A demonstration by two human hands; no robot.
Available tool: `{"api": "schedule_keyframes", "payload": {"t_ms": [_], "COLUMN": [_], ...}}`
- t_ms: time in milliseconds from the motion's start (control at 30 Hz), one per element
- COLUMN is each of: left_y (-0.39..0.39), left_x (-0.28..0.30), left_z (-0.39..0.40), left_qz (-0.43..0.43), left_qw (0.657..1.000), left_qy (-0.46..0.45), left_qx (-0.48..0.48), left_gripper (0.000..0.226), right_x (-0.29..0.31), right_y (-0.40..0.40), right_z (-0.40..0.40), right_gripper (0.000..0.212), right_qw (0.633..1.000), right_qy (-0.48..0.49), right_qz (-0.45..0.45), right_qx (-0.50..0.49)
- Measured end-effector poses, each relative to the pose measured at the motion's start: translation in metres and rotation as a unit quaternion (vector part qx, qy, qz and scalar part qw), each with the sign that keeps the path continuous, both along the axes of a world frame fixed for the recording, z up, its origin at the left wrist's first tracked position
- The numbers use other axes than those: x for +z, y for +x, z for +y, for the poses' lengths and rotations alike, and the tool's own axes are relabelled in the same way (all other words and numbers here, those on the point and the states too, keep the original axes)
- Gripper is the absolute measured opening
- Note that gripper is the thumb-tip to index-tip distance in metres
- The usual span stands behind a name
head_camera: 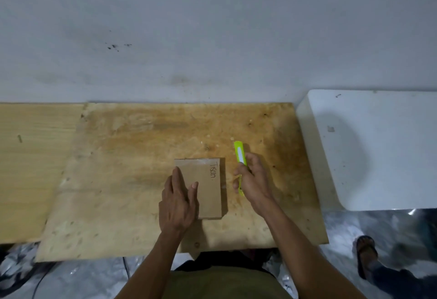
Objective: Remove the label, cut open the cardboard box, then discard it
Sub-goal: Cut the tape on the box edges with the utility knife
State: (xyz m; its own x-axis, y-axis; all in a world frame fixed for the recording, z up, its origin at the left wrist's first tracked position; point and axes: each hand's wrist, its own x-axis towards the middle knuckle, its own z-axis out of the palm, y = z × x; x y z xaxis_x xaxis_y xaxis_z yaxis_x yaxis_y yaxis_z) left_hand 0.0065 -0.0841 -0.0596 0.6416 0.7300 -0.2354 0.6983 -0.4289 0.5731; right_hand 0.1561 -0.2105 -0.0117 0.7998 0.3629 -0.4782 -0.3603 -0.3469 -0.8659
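Note:
A small brown cardboard box (pixel 209 187) lies flat on the plywood table (pixel 132 157), with handwriting along its right side. My left hand (pixel 178 200) rests flat on the box's left half, fingers together, pressing it down. My right hand (pixel 253 180) is just right of the box, closed around a lime-green utility knife (pixel 240 154). The knife's far end points away from me and its near end sticks out below my fingers. No label is visible on the box top.
A white rectangular block (pixel 373 147) stands at the table's right edge. A grey wall rises behind the table. A lighter wooden board (pixel 30 157) adjoins on the left. Another person's sandalled foot (pixel 365 255) is on the floor at lower right.

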Motion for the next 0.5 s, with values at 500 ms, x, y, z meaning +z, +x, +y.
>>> {"api": "schedule_keyframes", "payload": {"t_ms": [500], "left_y": [-0.005], "left_x": [-0.007], "left_z": [0.002], "left_qz": [-0.063], "left_qw": [0.997], "left_qy": [-0.032], "left_qx": [0.005], "left_gripper": [0.069], "right_x": [0.015], "right_y": [-0.023], "right_z": [0.010], "right_gripper": [0.017], "right_qw": [0.995], "right_qy": [0.068], "right_qz": [-0.040], "right_qx": [0.065]}}
